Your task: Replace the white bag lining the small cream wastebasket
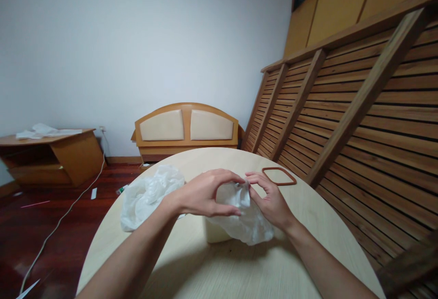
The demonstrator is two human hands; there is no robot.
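A crumpled, thin white plastic bag [253,226] drapes over a pale cream container [215,233] near the middle of the round table [191,271]. From the left, my left hand [205,192] curves around the bag, its fingertips at the gathered top and its thumb lower on the near side. My right hand [272,201] pinches the bag's upper edge between thumb and fingers, close to the left fingertips. Most of the container is hidden under the bag and behind my left hand. A reddish-brown rounded-square ring [278,183] lies beyond my right hand.
Another crumpled white plastic bag [153,194] rests at the table's left side. A wooden cabinet [73,153] and a white cable [65,214] are on the left. Behind the table stands a headboard [186,126]; slatted wooden panels [335,121] lean on the right.
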